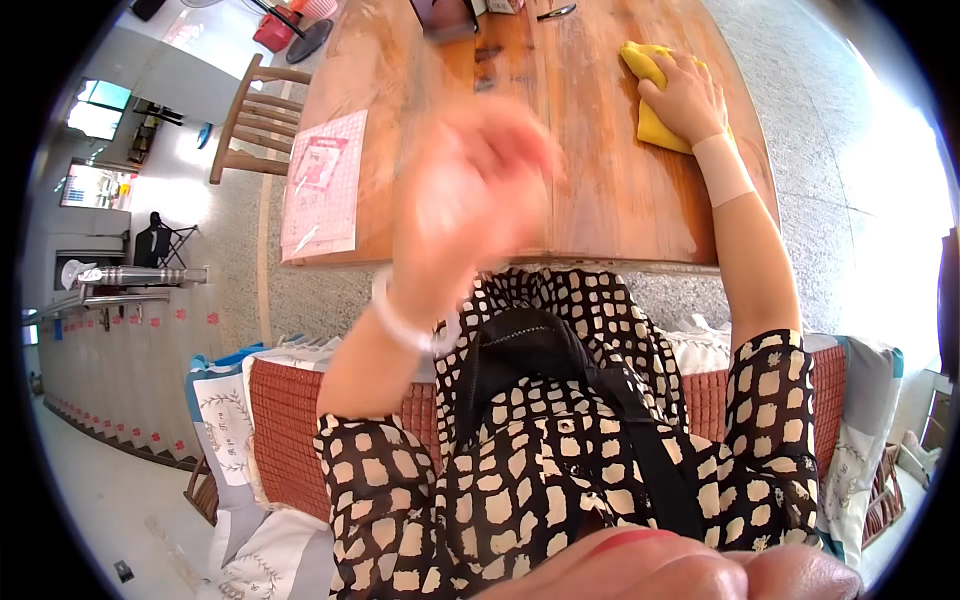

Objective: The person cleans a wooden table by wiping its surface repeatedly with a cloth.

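My right hand presses on a folded yellow cloth near the right edge of the wooden table, its fingers bent over the fabric. A beige band wraps that wrist. Raised above the near part of the table, my left hand is smeared by motion, and what its fingers do cannot be made out. A pale bracelet circles the left wrist. To the left of this hand lies a pink-and-white gridded sheet with a glossy surface.
At the table's far edge stand a dark-framed item and a small box, with a black object beside them. A wooden chair is on the left. Behind it are a fan base and a red container.
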`<state>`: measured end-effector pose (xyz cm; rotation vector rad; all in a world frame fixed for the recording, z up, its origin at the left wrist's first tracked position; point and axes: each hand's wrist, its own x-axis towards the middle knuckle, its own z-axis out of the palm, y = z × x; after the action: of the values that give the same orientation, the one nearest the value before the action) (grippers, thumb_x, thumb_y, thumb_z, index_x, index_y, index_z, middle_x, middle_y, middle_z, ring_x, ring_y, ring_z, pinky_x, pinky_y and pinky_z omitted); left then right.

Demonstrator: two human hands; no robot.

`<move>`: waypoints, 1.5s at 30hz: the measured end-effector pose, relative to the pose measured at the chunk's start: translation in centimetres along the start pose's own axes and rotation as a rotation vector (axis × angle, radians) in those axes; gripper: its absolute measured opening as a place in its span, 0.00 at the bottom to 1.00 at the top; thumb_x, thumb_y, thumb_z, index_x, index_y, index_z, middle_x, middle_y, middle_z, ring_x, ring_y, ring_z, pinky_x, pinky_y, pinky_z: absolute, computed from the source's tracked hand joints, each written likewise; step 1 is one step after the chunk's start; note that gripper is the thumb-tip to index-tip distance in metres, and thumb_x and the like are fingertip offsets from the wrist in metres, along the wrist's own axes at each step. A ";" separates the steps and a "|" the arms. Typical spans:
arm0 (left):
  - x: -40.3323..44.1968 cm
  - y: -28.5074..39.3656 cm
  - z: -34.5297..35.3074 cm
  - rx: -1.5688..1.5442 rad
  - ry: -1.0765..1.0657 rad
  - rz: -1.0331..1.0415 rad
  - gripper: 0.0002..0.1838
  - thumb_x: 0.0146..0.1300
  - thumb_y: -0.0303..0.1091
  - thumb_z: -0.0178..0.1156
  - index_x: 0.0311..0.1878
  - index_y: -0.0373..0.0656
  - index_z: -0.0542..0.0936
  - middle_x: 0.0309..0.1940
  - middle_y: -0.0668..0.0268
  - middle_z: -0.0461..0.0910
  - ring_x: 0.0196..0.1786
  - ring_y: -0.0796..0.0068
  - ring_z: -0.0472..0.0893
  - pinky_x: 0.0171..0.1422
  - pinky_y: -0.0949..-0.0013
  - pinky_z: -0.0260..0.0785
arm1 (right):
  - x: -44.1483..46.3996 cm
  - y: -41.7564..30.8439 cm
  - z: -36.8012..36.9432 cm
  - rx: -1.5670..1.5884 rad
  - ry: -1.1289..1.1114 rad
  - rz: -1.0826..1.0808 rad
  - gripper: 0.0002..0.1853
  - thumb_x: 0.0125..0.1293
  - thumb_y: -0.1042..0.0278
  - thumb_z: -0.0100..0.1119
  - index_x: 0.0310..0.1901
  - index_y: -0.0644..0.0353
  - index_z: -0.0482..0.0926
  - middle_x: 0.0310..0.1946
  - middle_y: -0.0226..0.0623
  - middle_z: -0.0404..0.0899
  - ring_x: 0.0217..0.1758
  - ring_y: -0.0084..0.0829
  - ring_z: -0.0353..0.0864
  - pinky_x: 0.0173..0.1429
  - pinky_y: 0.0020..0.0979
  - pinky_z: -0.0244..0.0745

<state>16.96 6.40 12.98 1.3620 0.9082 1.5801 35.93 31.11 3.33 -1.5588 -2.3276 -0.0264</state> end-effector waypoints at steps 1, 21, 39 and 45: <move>2.1 -1.4 -1.0 0.077 0.187 -0.009 0.31 0.57 0.39 0.67 0.58 0.33 0.65 0.47 0.58 0.74 0.49 0.68 0.74 0.56 0.67 0.66 | -0.1 -0.1 -0.2 0.004 0.005 0.000 0.27 0.60 0.47 0.50 0.61 0.43 0.75 0.65 0.34 0.69 0.66 0.45 0.67 0.70 0.45 0.58; 21.6 -17.0 -14.3 1.192 0.849 -0.291 0.68 0.35 0.54 0.78 0.66 0.21 0.45 0.65 0.37 0.59 0.69 0.47 0.62 0.74 0.60 0.55 | -0.8 -0.1 -0.7 0.202 0.076 -0.081 0.24 0.58 0.49 0.55 0.55 0.47 0.79 0.61 0.40 0.71 0.61 0.48 0.69 0.69 0.47 0.57; 21.8 -17.0 -11.6 0.984 0.793 -0.262 0.53 0.38 0.49 0.74 0.54 0.17 0.56 0.51 0.39 0.69 0.55 0.46 0.73 0.60 0.56 0.68 | -0.8 -0.1 -0.6 0.202 0.074 -0.070 0.23 0.58 0.48 0.55 0.54 0.45 0.80 0.61 0.40 0.72 0.60 0.47 0.70 0.68 0.47 0.58; 22.9 -17.6 -12.2 0.972 0.858 -0.257 0.53 0.37 0.48 0.76 0.54 0.18 0.57 0.52 0.38 0.71 0.56 0.47 0.74 0.60 0.58 0.68 | -0.7 -0.2 -0.8 0.211 0.076 -0.069 0.23 0.58 0.49 0.55 0.54 0.45 0.80 0.61 0.40 0.72 0.60 0.47 0.70 0.68 0.47 0.57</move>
<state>5.92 34.27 3.86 1.0074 2.4945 1.5553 36.23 30.25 3.92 -1.3523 -2.2431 0.1358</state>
